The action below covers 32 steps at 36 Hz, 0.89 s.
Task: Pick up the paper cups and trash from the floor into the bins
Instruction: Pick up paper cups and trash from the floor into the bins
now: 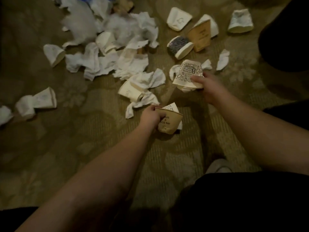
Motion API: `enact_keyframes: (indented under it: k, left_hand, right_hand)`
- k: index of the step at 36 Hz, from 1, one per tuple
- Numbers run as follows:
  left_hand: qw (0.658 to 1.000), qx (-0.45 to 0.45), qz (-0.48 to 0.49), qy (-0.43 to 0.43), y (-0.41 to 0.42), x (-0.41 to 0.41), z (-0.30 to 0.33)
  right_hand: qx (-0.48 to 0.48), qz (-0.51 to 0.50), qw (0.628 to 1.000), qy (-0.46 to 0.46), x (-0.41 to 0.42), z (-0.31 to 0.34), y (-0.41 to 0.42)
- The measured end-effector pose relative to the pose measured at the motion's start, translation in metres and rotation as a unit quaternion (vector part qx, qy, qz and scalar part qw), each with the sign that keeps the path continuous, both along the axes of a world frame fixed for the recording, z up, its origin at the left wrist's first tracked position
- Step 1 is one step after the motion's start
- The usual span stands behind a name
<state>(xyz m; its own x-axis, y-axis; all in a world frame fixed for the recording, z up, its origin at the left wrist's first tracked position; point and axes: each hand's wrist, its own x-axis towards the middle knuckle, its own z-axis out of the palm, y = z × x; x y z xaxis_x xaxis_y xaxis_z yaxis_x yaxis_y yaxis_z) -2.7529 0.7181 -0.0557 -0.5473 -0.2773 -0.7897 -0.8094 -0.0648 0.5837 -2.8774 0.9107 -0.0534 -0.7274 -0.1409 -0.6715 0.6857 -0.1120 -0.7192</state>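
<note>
Our left hand (151, 117) curls round a tan paper cup (168, 123) printed "nice day", a second cup nested in it, held low over the middle of the carpet (50, 156). Our right hand (206, 87) pinches a crushed white cup (187, 74) covered in black doodles, just short of the litter toward the carpet's far edge. We judge these cups featherlight, thin-walled and easily crumpled, best taken by rim or flattened side; crumpled white tissues (107, 64) look soft.
</note>
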Motion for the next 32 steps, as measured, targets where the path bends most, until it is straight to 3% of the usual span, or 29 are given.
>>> enact_keyframes:
  k: [4,7,17,25,32]
  left_hand:
    - [1.000,-0.007,0.024,-0.012,-0.034,0.018,-0.002]
    - [0.998,-0.056,-0.014,-0.022,-0.059,0.022,0.000]
    - [0.997,-0.036,0.054,-0.041,-0.094,0.014,-0.009]
    - [0.990,-0.096,-0.064,-0.079,-0.087,0.018,-0.005]
    - [0.990,-0.104,-0.072,-0.054,-0.095,0.032,-0.002]
  right_hand:
    - [-0.041,0.070,0.996,-0.031,0.005,0.000,-0.033]
    - [-0.040,0.139,0.989,-0.036,0.012,0.001,-0.047]
    - [0.061,0.244,0.967,-0.034,0.015,-0.014,-0.040]
    - [0.071,0.328,0.939,-0.068,0.018,-0.010,-0.023]
    - [0.064,0.411,0.907,-0.072,0.017,-0.006,-0.046]
